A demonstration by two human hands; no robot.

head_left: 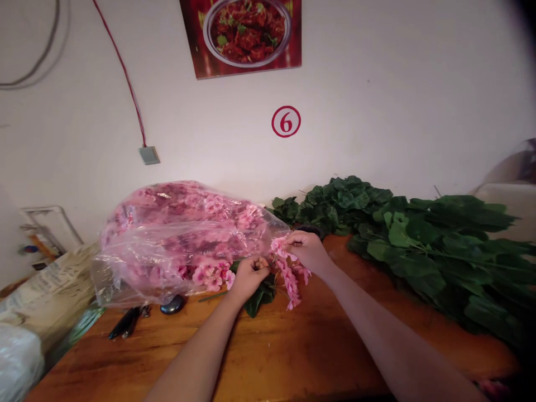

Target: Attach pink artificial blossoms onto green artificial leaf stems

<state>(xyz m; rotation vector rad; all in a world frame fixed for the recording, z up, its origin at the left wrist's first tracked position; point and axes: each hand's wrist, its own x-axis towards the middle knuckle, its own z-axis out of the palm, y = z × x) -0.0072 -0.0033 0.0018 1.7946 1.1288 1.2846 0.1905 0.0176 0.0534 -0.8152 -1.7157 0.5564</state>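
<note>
My right hand (309, 255) pinches the top of a spray of pink artificial flowers (288, 279), whose blossoms hang below the fingers. Just to its left, my left hand (250, 276) is closed, thumb against fingers, over a sprig of dark green leaves (258, 300). Exactly where those fingers grip the sprig is partly hidden. A small cluster of pink blossoms (213, 276) lies at the left hand's outer side. Behind both hands, a large clear plastic bag (138, 237) bulges with many more pink flowers.
Green leafy branches (435, 240) are heaped along the right and back of the wooden table (293, 357). At the left front lie a dark rounded object (172, 304) and a black-handled tool (124, 322). A whitish sack (50, 290) stands beyond the left edge.
</note>
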